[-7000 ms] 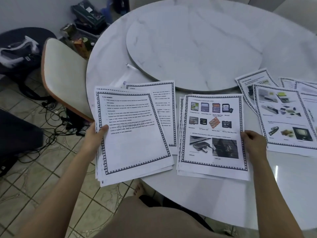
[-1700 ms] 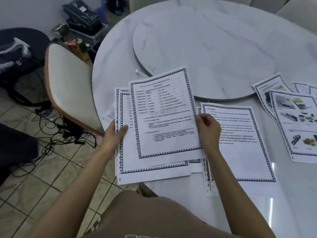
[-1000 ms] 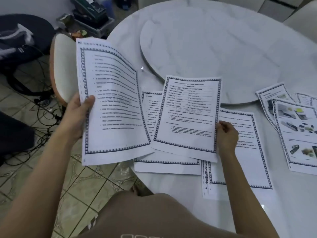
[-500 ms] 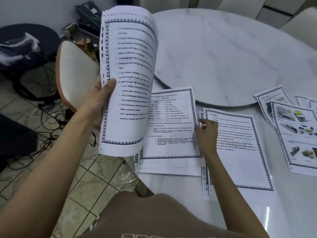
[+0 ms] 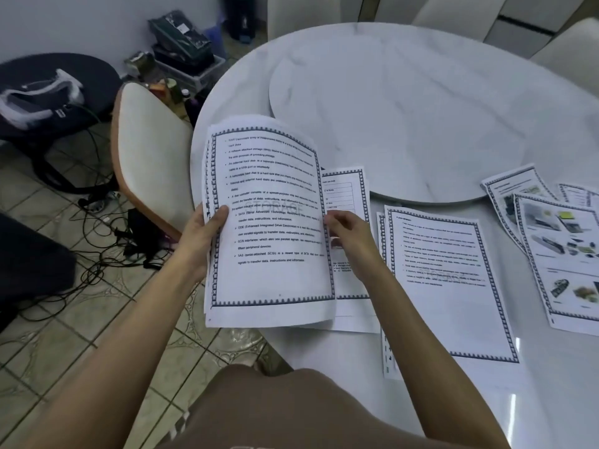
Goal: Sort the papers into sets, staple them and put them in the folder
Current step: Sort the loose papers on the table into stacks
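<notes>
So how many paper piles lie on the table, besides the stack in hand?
3: a half-covered pile behind the held stack, a text pile right of it, and fanned picture pages at the right edge; more may lie out of frame.

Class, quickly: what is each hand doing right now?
Left hand: grips the stack of papers by its left edge.
Right hand: pinches that stack's right edge.

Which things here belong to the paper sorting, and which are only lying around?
For the job: held sheaf in left hand, right hand at its edge, pile beneath, text pile, picture pages.
Lying about: chair, bag, floor cables, crate.
</notes>
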`<control>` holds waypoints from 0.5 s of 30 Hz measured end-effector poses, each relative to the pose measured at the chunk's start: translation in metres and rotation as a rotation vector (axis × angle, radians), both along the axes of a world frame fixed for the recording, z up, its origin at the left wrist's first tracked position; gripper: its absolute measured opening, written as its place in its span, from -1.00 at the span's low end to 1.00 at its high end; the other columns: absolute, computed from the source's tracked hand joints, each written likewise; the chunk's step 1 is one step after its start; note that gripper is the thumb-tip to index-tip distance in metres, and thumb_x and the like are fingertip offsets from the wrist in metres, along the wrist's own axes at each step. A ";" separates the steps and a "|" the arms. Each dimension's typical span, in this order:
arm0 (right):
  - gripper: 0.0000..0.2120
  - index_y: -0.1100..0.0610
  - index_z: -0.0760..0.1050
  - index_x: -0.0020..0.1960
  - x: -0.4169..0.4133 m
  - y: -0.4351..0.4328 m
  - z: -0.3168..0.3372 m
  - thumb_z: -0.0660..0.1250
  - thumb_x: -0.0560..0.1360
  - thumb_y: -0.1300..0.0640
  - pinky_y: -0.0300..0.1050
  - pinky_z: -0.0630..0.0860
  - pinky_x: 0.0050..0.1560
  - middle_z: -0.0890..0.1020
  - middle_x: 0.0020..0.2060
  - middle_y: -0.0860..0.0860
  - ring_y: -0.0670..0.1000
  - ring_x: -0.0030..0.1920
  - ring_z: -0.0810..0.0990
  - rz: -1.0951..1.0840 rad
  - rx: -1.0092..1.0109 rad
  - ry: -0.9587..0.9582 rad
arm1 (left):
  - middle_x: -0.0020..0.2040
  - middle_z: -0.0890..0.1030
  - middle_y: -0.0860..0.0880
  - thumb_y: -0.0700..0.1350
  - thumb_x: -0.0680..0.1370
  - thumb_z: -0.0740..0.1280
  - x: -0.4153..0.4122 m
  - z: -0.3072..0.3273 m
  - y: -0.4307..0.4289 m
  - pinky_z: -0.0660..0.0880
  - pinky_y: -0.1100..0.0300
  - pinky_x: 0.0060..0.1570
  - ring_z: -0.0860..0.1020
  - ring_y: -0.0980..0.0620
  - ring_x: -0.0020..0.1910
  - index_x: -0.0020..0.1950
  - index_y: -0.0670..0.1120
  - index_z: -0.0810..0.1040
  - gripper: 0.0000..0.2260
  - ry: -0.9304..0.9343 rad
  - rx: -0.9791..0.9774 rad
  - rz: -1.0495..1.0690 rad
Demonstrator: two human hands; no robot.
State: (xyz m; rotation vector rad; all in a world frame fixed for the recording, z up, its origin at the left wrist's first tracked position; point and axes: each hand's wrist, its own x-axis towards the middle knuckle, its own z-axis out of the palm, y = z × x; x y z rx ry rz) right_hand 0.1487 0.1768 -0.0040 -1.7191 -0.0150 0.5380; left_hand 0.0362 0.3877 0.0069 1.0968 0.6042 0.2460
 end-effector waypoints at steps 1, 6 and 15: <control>-0.79 0.16 0.50 0.09 -0.001 -0.001 -0.001 0.36 0.48 0.12 -0.23 0.49 -0.20 0.58 -0.11 0.04 -0.03 -0.16 0.53 -0.005 -0.009 0.006 | -0.17 0.70 0.05 -0.13 0.54 0.24 -0.002 -0.003 0.000 0.62 0.15 -0.27 0.67 0.07 -0.19 0.28 -0.13 0.41 -0.69 0.014 0.010 0.003; -0.87 0.13 0.51 -0.10 -0.003 -0.008 -0.002 0.45 0.40 0.21 -0.31 0.45 -0.33 0.58 -0.28 0.00 -0.08 -0.32 0.52 -0.071 0.009 0.065 | -0.02 0.64 -0.03 -0.18 0.55 0.27 -0.009 -0.009 -0.006 0.61 0.19 -0.30 0.67 0.09 -0.22 0.24 -0.09 0.44 -0.74 0.080 0.045 0.032; -0.96 0.17 0.62 -0.13 0.001 -0.026 -0.006 0.42 0.42 0.21 -0.22 0.54 -0.17 0.61 -0.31 -0.05 -0.09 -0.29 0.55 -0.182 -0.118 -0.143 | -0.01 0.61 0.00 -0.14 0.53 0.28 -0.015 -0.019 -0.018 0.59 0.05 -0.10 0.60 0.00 -0.09 0.20 -0.04 0.43 -0.76 0.165 0.112 0.026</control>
